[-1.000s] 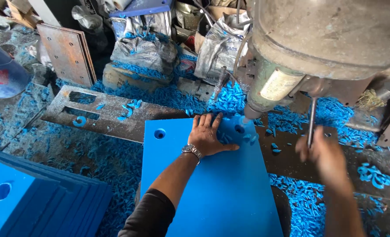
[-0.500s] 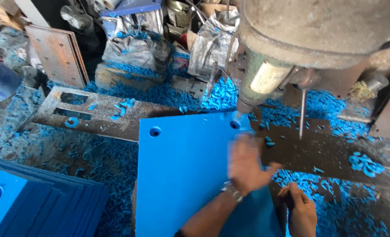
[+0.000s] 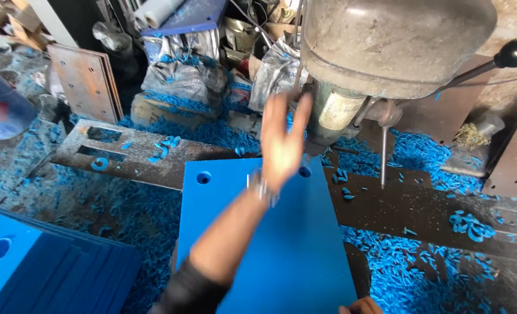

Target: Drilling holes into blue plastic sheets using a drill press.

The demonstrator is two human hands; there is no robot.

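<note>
One head-worn camera looks steeply down, close over the drill press point(image 3: 386, 52) table point(image 3: 421, 203)

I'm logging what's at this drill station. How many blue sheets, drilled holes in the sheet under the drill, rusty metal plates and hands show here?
Blue sheet under the drill: 1
Stack of blue sheets at lower left: 1 stack, sheet count unclear
Holes in the sheet under the drill: 2 ()
Rusty metal plates: 2 ()
Hands: 2, left hand raised, right hand at the sheet's near edge
Total: 8

Pale label point(image 3: 340, 110) on drill column
</note>
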